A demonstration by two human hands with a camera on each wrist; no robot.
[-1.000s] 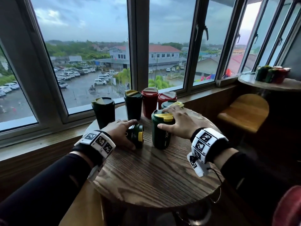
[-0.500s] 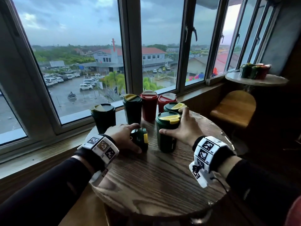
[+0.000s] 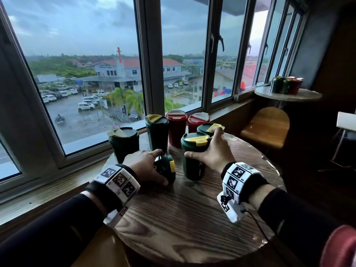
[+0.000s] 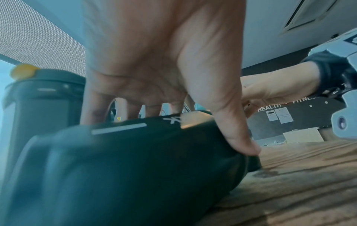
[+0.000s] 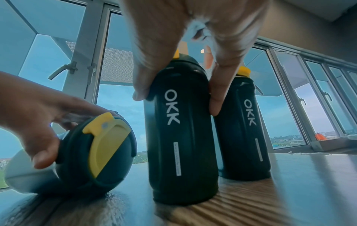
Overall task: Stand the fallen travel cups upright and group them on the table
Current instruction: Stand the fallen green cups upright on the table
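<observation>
Your round wooden tabletop (image 3: 192,218) stands against the window sill. Along its far edge, upright: a dark green cup (image 3: 124,144) at the left, a second green cup (image 3: 157,132), two red cups (image 3: 176,128) side by side, and another green cup (image 3: 207,129) to their right. Just in front of that one stands the near green cup (image 3: 193,156), marked OKK. Your right hand (image 3: 213,155) holds it from above, thumb on one side and fingers on the other, the grip closed round its upper body. The fallen cup (image 3: 165,167) lies on its side just left of it, yellow-flapped lid facing right. Your left hand (image 3: 144,166) wraps over it, thumb and fingers curled round its body.
</observation>
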